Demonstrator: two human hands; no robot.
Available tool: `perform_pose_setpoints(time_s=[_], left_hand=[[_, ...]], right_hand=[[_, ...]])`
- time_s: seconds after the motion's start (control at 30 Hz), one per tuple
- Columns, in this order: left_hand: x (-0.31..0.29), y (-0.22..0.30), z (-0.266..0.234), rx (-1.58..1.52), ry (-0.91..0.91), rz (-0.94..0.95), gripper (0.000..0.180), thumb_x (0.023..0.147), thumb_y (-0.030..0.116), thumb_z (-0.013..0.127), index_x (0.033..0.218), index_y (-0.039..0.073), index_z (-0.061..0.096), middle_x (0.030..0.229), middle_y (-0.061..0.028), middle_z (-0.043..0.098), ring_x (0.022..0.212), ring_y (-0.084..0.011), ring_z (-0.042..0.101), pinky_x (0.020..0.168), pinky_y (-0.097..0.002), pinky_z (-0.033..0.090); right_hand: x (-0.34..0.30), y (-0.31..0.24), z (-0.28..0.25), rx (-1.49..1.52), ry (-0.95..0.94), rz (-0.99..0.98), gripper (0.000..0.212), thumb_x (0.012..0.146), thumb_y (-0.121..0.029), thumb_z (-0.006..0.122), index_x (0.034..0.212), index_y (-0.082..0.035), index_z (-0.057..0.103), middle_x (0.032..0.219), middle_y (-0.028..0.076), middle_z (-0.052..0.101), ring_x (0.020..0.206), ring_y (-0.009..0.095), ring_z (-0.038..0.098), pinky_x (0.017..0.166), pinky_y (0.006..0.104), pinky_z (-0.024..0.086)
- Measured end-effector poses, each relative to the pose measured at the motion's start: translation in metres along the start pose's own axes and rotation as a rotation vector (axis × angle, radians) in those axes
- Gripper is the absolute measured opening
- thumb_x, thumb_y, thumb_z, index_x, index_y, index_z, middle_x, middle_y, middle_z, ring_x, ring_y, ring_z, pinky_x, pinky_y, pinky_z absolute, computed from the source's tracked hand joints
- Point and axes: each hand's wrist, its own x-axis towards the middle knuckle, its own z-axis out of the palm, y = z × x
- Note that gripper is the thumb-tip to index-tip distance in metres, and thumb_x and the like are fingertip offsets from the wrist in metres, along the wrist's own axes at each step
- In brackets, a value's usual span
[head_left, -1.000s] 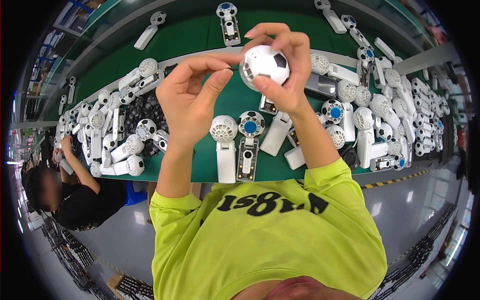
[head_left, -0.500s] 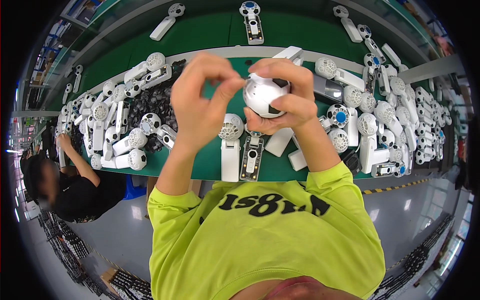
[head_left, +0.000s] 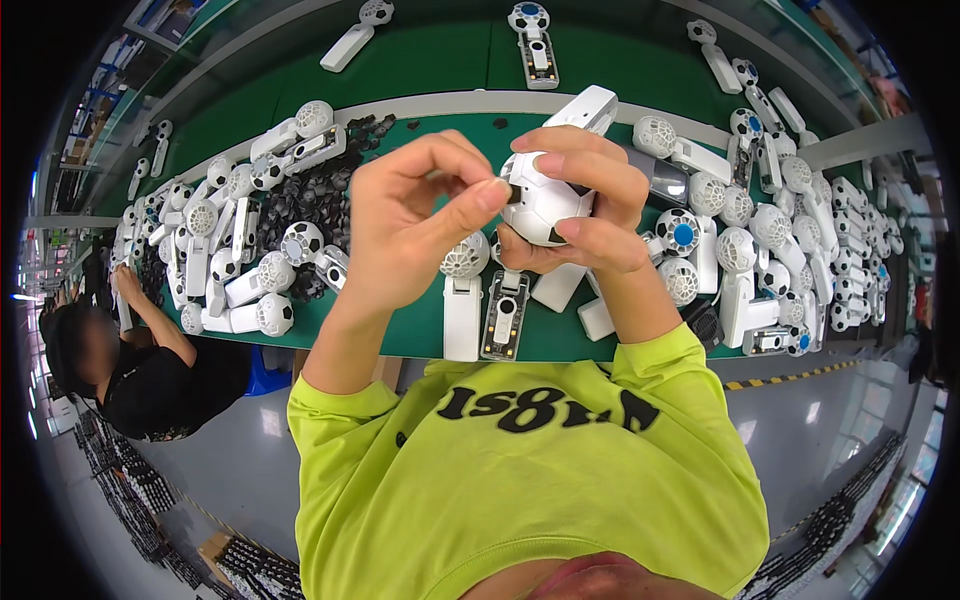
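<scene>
My right hand (head_left: 590, 195) is wrapped round a white ball-shaped fan head (head_left: 545, 205) patterned like a football, with some black patches on it. A white handle (head_left: 588, 108) sticks out beyond those fingers; whether it joins the ball is hidden. At the ball's left side, my left hand (head_left: 420, 205) pinches a small black piece (head_left: 514, 192) between thumb and forefinger, right against the white surface. Below the hands lie a white fan with a grille head (head_left: 464, 258) and another with its handle open (head_left: 505, 315), showing the inside.
A heap of small black pieces (head_left: 312, 195) lies left of my hands on the green bench (head_left: 425, 335). Football-headed fans (head_left: 200, 235) crowd the left, and more (head_left: 770, 225) the right. Several stand along the far green surface (head_left: 440, 60). A co-worker (head_left: 170, 380) sits at the left.
Both hands and the ball have shifted slightly to the right. My left thumb and forefinger have come in against the ball's side with the small black piece.
</scene>
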Motion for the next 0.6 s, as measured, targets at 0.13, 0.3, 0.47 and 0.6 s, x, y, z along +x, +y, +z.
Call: perform_pose_setpoints(time_s=[0.13,0.3,0.47,0.6], left_hand=[[-0.006,-0.010,0.004,-0.245,-0.044,-0.173,0.013,0.087,0.007,0.072,0.086,0.002,0.059,0.088,-0.0035,0.058,0.080,-0.0108,0.053,0.068,-0.0262,0.046],[-0.015,-0.022,0.022,-0.371,0.100,-0.246,0.014,0.092,0.014,0.066,0.097,0.005,0.055,0.092,-0.0010,0.055,0.087,-0.0087,0.052,0.074,-0.0284,0.046],[0.000,-0.057,-0.023,-0.223,0.213,-0.513,0.017,0.095,0.024,0.060,0.105,0.011,0.056,0.093,0.0020,0.059,0.087,-0.0105,0.056,0.076,-0.0328,0.047],[-0.006,-0.105,-0.091,1.028,0.005,-0.288,0.017,0.091,0.022,0.061,0.101,0.008,0.063,0.098,-0.0055,0.065,0.085,-0.0234,0.063,0.073,-0.0377,0.049]], right_hand=[[0.001,-0.004,0.001,0.004,-0.001,-0.002,0.059,0.069,-0.011,0.078,0.114,-0.019,0.040,0.112,0.017,0.051,0.077,0.034,0.066,0.056,0.0326,0.055],[0.001,-0.004,0.000,-0.077,-0.042,-0.007,0.044,0.071,-0.013,0.075,0.108,-0.010,0.051,0.106,0.018,0.058,0.077,0.032,0.066,0.058,0.0333,0.055],[0.007,0.000,-0.002,0.030,0.050,0.168,0.030,0.074,-0.016,0.069,0.096,0.001,0.061,0.095,0.018,0.065,0.078,0.027,0.066,0.064,0.0331,0.054],[0.010,0.024,-0.013,0.175,0.076,0.433,0.028,0.076,-0.015,0.063,0.095,0.005,0.062,0.094,0.017,0.065,0.078,0.026,0.066,0.067,0.0326,0.054]])
